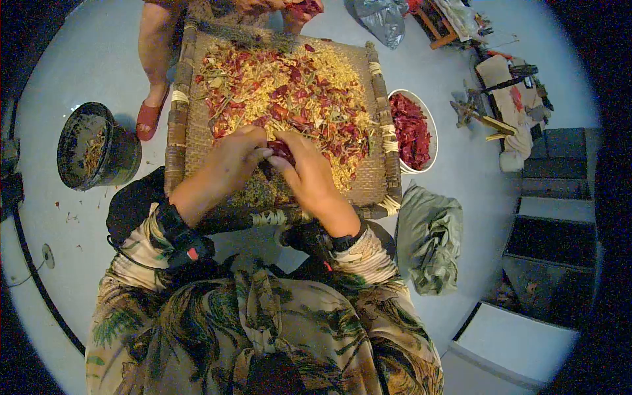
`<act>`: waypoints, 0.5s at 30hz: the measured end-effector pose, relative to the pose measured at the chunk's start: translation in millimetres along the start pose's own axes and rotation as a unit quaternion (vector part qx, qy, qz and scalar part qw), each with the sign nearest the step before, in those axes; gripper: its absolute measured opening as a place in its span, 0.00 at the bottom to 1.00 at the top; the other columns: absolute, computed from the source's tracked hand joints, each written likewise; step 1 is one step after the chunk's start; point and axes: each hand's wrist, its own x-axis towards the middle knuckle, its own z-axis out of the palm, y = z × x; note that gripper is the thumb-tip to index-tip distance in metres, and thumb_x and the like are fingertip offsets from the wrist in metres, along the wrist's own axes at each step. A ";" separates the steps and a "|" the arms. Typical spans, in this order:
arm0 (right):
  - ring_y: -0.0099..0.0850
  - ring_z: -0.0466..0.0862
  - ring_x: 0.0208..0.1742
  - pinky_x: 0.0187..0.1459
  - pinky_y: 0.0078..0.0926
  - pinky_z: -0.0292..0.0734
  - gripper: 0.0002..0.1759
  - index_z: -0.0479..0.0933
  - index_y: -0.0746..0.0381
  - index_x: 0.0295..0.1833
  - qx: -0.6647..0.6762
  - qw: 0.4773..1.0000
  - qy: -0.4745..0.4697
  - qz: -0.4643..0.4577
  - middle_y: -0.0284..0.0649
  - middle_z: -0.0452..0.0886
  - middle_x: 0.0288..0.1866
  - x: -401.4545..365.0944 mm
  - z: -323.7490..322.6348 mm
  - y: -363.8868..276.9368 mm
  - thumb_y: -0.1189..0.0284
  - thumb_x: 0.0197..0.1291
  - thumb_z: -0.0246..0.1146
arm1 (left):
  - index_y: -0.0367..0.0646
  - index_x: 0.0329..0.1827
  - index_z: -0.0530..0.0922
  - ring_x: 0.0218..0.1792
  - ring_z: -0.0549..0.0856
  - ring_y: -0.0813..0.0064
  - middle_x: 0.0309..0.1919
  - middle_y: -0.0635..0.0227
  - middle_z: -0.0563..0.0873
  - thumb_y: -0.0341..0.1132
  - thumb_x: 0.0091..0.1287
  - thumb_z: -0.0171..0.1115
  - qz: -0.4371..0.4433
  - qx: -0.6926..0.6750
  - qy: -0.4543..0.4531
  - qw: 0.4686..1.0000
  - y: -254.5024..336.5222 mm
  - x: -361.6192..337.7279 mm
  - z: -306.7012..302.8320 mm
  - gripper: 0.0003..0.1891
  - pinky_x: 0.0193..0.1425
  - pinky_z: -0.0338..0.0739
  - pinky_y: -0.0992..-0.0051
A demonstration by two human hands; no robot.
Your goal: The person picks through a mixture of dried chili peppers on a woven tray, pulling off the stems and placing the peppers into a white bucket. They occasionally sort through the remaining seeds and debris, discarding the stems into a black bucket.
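A dark red dried chili [282, 152] is pinched between my two hands above the near part of a woven tray [197, 141]. My left hand [227, 166] has its thumb and fingers closed at the chili's left side. On the other side, my right hand [307, 172] grips it with the thumb against the fingers. Part of the chili is hidden behind my fingers. Spread over the tray beneath are yellow chili seeds [336, 66] mixed with red chili pieces and stems.
A white bucket of red chili pieces [409, 131] stands right of the tray. Left is a black bucket [118, 155] with scraps inside. Across the tray is another person [158, 52] in red slippers, a hand holding red chili. A crumpled green sack [431, 237] lies at right.
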 end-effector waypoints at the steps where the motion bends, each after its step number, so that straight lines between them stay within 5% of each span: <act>1: 0.45 0.79 0.46 0.46 0.35 0.73 0.16 0.72 0.65 0.50 0.002 1.000 -0.001 0.008 0.49 0.78 0.44 -0.6 -0.4 3.2 0.73 0.56 0.60 | 0.38 0.31 0.73 0.34 0.77 0.52 0.28 0.55 0.76 0.31 0.59 0.59 0.006 0.009 0.002 1.000 0.0 0.2 2.3 0.06 0.36 0.70 0.61; 13: 0.40 0.79 0.34 0.36 0.29 0.73 0.08 0.75 0.67 0.40 0.136 0.989 0.034 0.054 0.45 0.78 0.33 -1.5 2.2 6.6 0.74 0.57 0.60 | 0.39 0.28 0.72 0.29 0.76 0.58 0.26 0.58 0.74 0.29 0.58 0.61 0.007 -0.072 0.064 0.995 7.7 0.1 1.0 0.06 0.33 0.70 0.67; 15: 0.41 0.79 0.34 0.36 0.30 0.73 0.08 0.76 0.67 0.40 0.058 0.997 0.040 0.035 0.46 0.78 0.33 -2.5 2.8 7.4 0.75 0.56 0.60 | 0.39 0.28 0.72 0.28 0.76 0.57 0.26 0.58 0.74 0.30 0.58 0.61 0.020 -0.045 0.076 0.996 12.2 -0.2 -1.5 0.07 0.33 0.70 0.66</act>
